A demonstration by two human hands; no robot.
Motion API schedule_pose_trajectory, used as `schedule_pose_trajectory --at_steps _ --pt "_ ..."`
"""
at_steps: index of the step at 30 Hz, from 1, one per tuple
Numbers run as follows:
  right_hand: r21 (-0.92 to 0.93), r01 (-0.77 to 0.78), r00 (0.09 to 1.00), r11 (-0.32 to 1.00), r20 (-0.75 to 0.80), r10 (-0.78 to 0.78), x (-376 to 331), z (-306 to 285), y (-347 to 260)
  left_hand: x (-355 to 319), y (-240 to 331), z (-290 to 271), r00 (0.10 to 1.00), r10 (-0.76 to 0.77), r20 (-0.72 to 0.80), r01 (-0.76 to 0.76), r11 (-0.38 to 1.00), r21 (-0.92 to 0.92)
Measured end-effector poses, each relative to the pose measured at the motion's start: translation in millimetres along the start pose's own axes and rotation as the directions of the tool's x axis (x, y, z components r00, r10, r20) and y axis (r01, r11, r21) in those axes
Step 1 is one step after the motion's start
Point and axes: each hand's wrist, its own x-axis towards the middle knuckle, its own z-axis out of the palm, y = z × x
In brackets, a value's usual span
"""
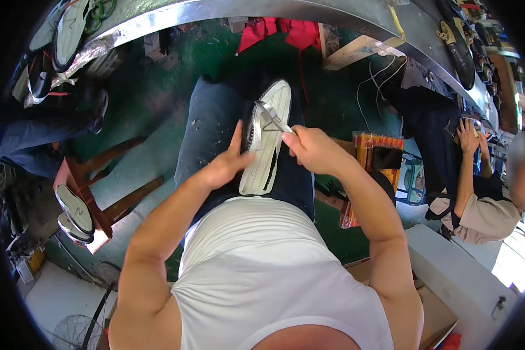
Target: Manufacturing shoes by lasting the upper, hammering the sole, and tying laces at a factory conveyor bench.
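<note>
A shoe (277, 151) lies sole up on my lap, its pale sole showing and a dark stitched rim along its left side. My right hand (312, 146) is closed round the near end of a grey metal hand tool (273, 116), whose far end reaches over the sole's upper part; its exact kind I cannot make out. Along the shoe's left edge lies my left hand (227, 163), one finger stretched forward and the thumb spread toward the sole, slightly blurred. Its fingers are apart; whether they press on the shoe is unclear.
A metal-edged bench (186, 13) runs across the front, with shoes on both ends. At left, a wooden stool (99, 216) carries two shoes. Orange packages (379, 143) with a dark phone stand at right, near a co-worker's hand (466, 138). White cables (370, 87) trail on the floor.
</note>
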Motion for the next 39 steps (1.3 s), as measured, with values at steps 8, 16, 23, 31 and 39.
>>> schedule_pose_trajectory --at_steps 8,16,23,31,39 --pt "0.026 -0.023 1.000 0.999 0.006 0.023 -5 15 8 6 9 2 0.995 -0.009 -0.094 0.033 0.966 0.257" --pt "0.874 -0.025 0.967 0.485 -0.103 0.234 -21 54 63 89 49 -40 0.980 -0.167 -0.108 0.130 0.949 -0.287" --pt "0.899 0.042 0.923 0.436 -0.201 0.327 -21 56 93 -5 75 -27 0.887 0.457 -0.067 -0.259 0.371 -0.892" --pt "0.755 0.148 0.922 0.639 -0.339 0.188 -35 56 90 8 79 37 0.967 0.163 -0.195 0.088 0.507 0.858" --pt "0.269 0.180 0.897 0.946 -0.439 -0.046 -61 77 39 20 58 35 0.910 0.242 -0.336 0.188 0.481 0.856"
